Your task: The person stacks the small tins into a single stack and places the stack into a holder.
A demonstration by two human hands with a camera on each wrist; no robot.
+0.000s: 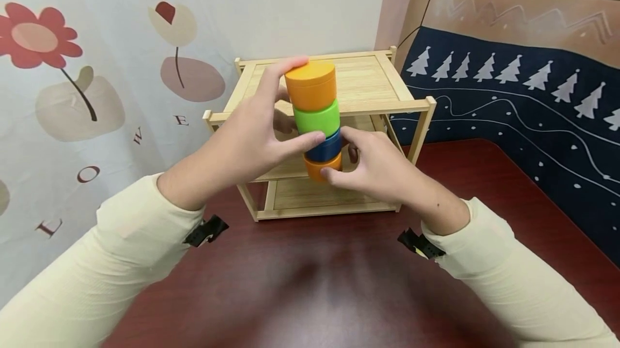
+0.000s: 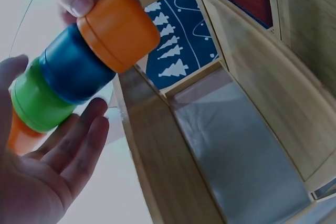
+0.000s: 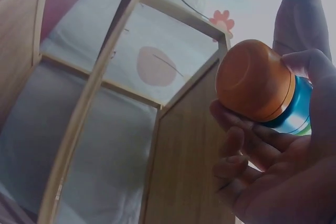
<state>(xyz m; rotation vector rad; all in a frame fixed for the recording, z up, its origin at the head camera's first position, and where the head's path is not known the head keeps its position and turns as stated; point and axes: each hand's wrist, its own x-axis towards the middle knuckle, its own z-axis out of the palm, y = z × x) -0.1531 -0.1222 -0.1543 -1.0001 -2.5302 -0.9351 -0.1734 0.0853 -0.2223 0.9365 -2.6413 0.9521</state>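
A column of stacked cups (image 1: 317, 119) is raised in front of the wooden rack, tilted slightly. From the top it runs orange (image 1: 312, 87), green (image 1: 317, 118), dark blue (image 1: 325, 147) and a smaller orange cup (image 1: 322, 168). My left hand (image 1: 249, 125) grips the upper part from the left, one finger over the top rim and the thumb across the green and blue cups. Low on the right side, my right hand (image 1: 380, 165) pinches the blue and lower orange cups. The lower orange cup's rounded base (image 3: 252, 80) shows in the right wrist view.
Behind the cups stands a light wooden rack (image 1: 317, 107) with several tiers on a glossy dark red table (image 1: 339, 278). A white printed curtain (image 1: 121, 176) hangs at the left. Dark blue cloth with white trees (image 1: 508, 95) borders the right.
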